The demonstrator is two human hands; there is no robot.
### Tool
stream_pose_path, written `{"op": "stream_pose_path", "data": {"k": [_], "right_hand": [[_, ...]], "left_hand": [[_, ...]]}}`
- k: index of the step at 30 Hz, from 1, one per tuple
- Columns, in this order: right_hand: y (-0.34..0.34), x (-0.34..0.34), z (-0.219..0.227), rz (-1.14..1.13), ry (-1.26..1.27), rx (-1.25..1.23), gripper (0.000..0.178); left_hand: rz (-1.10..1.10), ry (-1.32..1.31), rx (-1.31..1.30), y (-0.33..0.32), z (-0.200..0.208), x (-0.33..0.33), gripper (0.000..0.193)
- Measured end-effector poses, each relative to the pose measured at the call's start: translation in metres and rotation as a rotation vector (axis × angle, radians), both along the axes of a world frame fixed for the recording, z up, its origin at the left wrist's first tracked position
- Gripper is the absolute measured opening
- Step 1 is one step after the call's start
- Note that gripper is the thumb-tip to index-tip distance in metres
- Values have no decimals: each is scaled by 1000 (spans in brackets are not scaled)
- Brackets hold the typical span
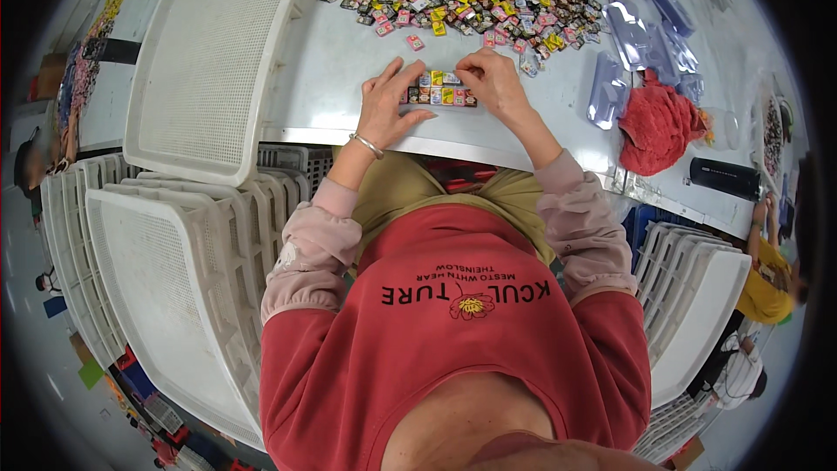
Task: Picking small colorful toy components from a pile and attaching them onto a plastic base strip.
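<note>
Two short rows of tiny colourful boxes (446, 97) stand side by side near the table's front edge, in yellow, white, pink and dark colours. At their left end is my left hand (389, 103), its thumb apart from the fingers; the fingertips reach the back row and the thumb lies along the front. My right hand (495, 85) is pinched at the right end of the back row; what lies between its fingertips is hidden. Beyond both hands spreads a large heap of similar small pieces (471, 0) in yellow, pink, black and white.
A white mesh tray (196, 52) leans at the left over the table edge. Stacked white trays (157, 262) stand beside me, with more trays (697, 296) at the right. Clear plastic trays (606, 87), a red cloth (658, 126) and a black cylinder (724, 177) lie on the right. Other people work farther off.
</note>
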State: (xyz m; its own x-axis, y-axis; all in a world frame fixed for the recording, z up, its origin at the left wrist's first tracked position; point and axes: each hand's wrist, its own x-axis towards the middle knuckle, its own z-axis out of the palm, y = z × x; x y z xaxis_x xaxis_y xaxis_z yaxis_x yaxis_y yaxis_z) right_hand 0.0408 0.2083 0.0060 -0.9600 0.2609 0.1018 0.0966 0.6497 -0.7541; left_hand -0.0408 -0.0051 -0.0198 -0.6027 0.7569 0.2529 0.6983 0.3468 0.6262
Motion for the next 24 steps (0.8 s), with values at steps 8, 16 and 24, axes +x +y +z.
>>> {"op": "stream_pose_path", "data": {"k": [8, 16, 24], "right_hand": [[21, -3, 4, 142, 50, -92, 22], [3, 0, 8, 233, 141, 304, 32], [12, 3, 0, 19, 35, -268, 26]], "left_hand": [[-49, 65, -10, -3, -1, -1, 67], [-50, 63, 4, -1, -2, -1, 69], [-15, -87, 80, 1, 6, 1, 90]]}}
